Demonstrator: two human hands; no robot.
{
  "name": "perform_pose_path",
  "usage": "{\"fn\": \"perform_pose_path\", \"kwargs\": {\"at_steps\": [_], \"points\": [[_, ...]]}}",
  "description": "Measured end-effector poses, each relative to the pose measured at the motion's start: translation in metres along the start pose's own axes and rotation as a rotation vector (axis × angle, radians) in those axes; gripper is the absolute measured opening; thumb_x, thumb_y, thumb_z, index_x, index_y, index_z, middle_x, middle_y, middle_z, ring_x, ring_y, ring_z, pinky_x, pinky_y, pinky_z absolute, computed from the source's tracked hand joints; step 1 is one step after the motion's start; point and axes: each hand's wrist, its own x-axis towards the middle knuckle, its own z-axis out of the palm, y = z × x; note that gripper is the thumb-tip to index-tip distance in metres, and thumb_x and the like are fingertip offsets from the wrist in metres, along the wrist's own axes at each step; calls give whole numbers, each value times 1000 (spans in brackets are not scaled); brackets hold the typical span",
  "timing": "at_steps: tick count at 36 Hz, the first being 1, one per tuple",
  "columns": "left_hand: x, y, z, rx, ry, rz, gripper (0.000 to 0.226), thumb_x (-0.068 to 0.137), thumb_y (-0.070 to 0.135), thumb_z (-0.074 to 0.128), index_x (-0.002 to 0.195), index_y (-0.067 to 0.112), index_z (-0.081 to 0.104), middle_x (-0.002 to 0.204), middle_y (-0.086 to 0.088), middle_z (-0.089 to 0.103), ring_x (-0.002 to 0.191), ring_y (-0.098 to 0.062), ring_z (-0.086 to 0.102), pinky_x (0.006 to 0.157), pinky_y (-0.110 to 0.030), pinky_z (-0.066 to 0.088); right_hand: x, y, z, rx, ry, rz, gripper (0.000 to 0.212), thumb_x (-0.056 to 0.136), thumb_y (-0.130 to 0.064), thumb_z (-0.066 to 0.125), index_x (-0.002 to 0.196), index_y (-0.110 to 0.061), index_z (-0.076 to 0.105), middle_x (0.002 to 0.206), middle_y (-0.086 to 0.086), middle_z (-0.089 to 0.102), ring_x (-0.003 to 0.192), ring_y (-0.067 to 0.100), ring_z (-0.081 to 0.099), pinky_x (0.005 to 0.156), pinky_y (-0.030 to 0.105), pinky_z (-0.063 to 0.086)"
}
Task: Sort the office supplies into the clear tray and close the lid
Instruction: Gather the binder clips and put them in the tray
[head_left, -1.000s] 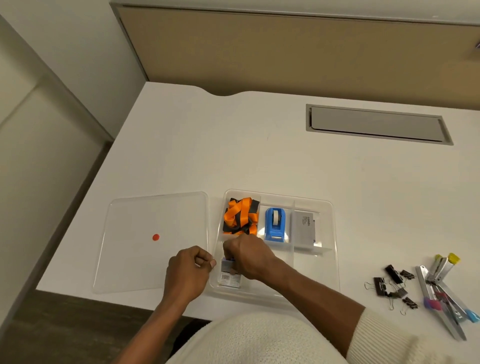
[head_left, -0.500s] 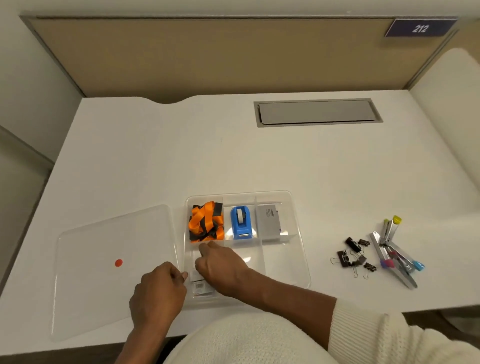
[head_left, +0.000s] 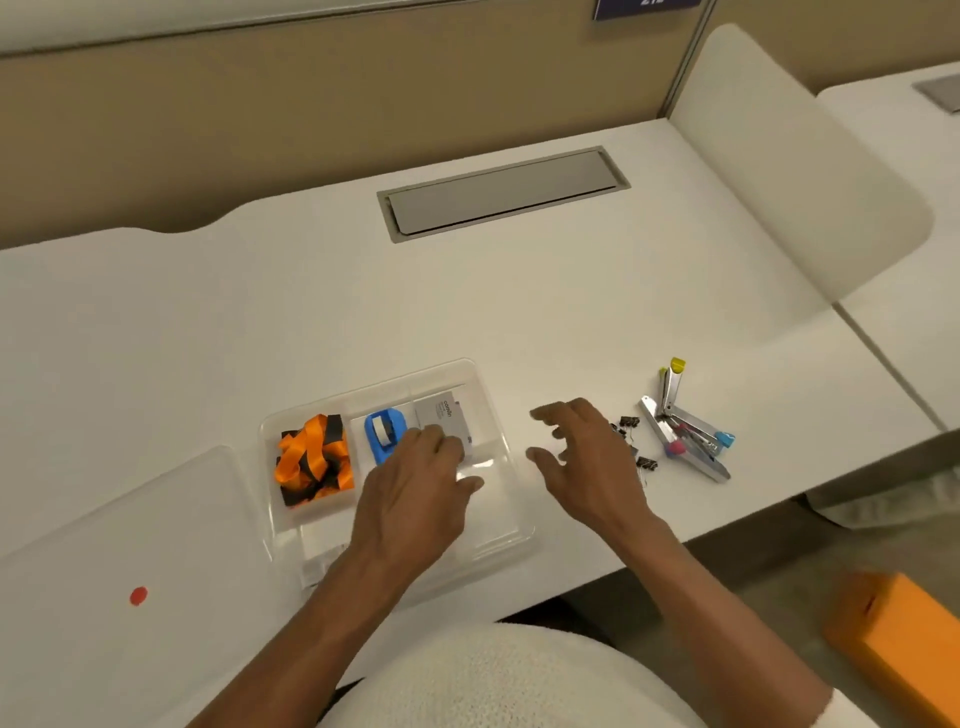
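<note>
My left hand (head_left: 415, 499) now lies flat and empty over the clear tray (head_left: 511, 512); half a second ago it was curled at the tray's 9 o'clock edge. My right hand (head_left: 587, 457) has left the tray's near-left compartment and hovers at its 3 o'clock, fingers spread wide, holding nothing, just short of the binder clips (head_left: 636, 441) and staplers (head_left: 685, 431). The lid (head_left: 130, 561) lies at the tray's 9 o'clock.

left hand (head_left: 415, 499) over tray (head_left: 511, 530) | right hand (head_left: 587, 457) spread beside binder clips (head_left: 636, 441)
</note>
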Motion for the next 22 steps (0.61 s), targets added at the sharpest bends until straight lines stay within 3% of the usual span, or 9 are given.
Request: {"fn": "perform_pose_path", "kwargs": {"at_steps": [2,7,11,16,20,22], "points": [[16,22,9,-16,-36,101,39,93,46,69,119,17,66,120,0,64,108,-20,61,76,-41,61,-2,25,-14,-123,-13,90,59,82,-39,80,133,-29,52,128,-2,55,107,18,63,75,43,61],[58,74,34,55,-135,324,50,91,45,72,125,13,55,126,-3,54,116,-23,51,68,-37,51,-10,69,-40,-330,-83,218,91,70,-58,84,144,-26,42,144,8,48,132,29,50,89,44,57],[88,103,57,107,-216,409,63,83,43,82,126,10,51,127,-7,51,118,-26,48,63,-35,42,-17,87,-47,-415,-138,242,105,68,-67,81,151,-27,30,148,7,44,133,27,49,87,42,56],[115,119,84,141,-295,420,86,73,44,89,136,8,44,135,-10,46,123,-29,45,73,-40,52,-16,101,-43,-450,-158,196,111,67,-65,82,154,-27,24,150,11,44,132,28,51,82,41,59],[126,123,102,108,-370,434,113,68,45,92,154,11,26,143,-10,40,129,-30,41,80,-43,55,-10,108,-35,-473,-194,148,113,71,-61,82,158,-24,20,152,13,41,128,28,56,79,39,59],[129,125,111,91,-381,432,115,65,44,94,154,13,28,141,-9,39,125,-29,42,79,-43,57,-7,110,-31,-489,-210,145,111,73,-56,83,159,-22,21,153,16,39,121,29,61,75,37,59]]}}
